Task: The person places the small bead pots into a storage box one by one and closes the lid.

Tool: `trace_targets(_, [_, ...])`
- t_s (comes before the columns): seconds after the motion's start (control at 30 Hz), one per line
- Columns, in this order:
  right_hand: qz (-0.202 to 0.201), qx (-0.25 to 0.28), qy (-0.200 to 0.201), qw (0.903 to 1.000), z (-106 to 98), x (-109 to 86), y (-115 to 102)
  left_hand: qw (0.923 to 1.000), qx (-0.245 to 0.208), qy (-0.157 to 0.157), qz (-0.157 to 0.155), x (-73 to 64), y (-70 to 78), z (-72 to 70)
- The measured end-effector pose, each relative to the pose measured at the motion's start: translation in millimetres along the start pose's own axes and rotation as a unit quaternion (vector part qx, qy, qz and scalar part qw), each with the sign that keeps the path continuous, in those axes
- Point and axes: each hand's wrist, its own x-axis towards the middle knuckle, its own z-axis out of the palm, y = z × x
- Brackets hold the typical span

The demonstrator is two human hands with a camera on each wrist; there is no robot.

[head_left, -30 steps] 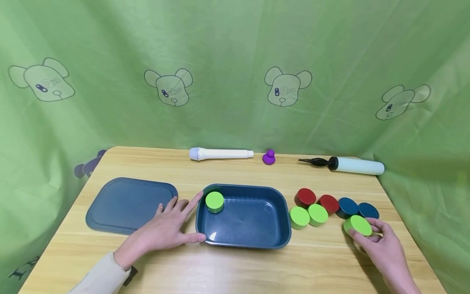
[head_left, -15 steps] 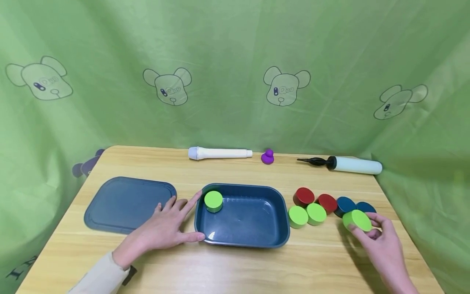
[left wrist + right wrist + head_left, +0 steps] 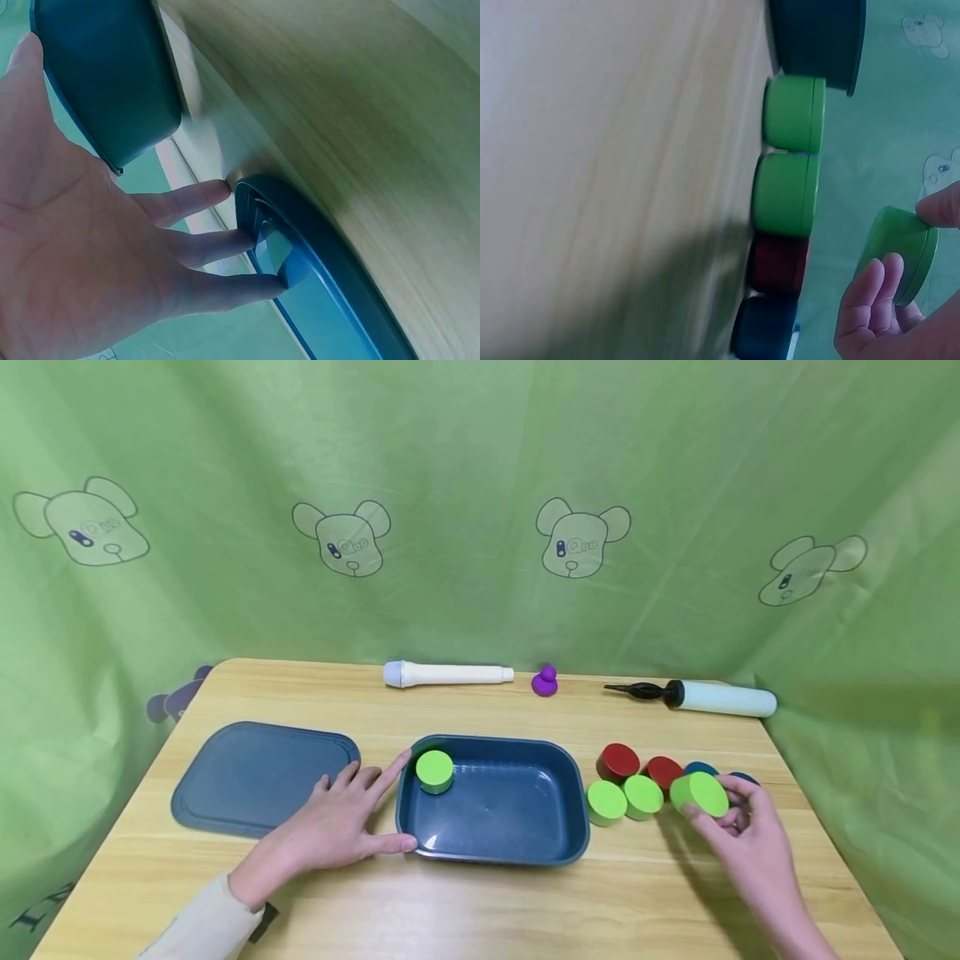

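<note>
My right hand [image 3: 753, 839] grips a round lime-green tin [image 3: 896, 251] between thumb and fingers, tilted and lifted off the table. Two more green tins [image 3: 606, 802] [image 3: 642, 797] stand right of the dark blue box [image 3: 491, 814]. Behind them are two red tins [image 3: 618, 762] [image 3: 664, 774]; two blue tins [image 3: 701, 768] are partly hidden by my right hand and its tin. Another green tin [image 3: 435, 772] sits in the box's back left corner. With fingers spread, my left hand [image 3: 337, 827] touches the box's left side, its other fingertips at the blue lid [image 3: 330, 262].
Along the table's back edge lie a white toy microphone [image 3: 450, 674], a purple knobbed piece [image 3: 545, 681] and a white hand pump [image 3: 697, 696] with a black nozzle. A green curtain [image 3: 465, 460] hangs behind the wooden table [image 3: 480, 910].
My right hand has lifted the green tin from the table beside the blue tins and carried it leftward. My left hand stays in place at the box.
</note>
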Motion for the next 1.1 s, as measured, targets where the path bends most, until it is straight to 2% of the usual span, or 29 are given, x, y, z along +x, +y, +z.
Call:
trace_targets(0.3, [-0.009,0.019,-0.012,0.9997,16,0.5,-21,1.0,0.002,0.004,0.004,-0.5,0.0,0.9])
trace_targets(0.67, [-0.053,0.034,-0.04,0.9972,34,8.2,-45,1.0,-0.001,0.003,0.003,0.4,-0.1,0.4])
trace_targets(1.1, [-0.076,0.059,-0.082,0.992,63,12.3,-63,0.9999,-0.011,-0.003,0.001,0.3,-2.8,0.4])
